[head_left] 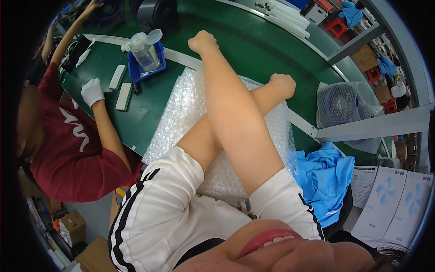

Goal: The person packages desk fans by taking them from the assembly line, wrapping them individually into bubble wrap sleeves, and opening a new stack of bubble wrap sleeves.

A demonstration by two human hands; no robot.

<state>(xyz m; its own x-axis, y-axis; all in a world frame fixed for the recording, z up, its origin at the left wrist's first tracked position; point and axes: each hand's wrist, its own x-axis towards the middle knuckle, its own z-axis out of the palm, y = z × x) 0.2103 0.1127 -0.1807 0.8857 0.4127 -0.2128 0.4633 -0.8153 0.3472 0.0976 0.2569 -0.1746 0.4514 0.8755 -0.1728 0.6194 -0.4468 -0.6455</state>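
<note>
Bubble wrap (pixel 181 113) largely hidden beneath crossed forearms; both hands, left (pixel 282 84) and right (pixel 202 42), fisted, empty, apart.

Green bench (pixel 253 50): bubble wrap sheet (pixel 181 113) spread at front, blue tray (pixel 136 70) w/ clear bottle (pixel 144 50), two white strips (pixel 120 86) left, white tubes (pixel 290 20) far side.

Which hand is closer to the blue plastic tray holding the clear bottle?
Right. The right hand, crossed over, is beside the blue plastic tray; the left hand sits farther off, over bubble wrap.
</note>
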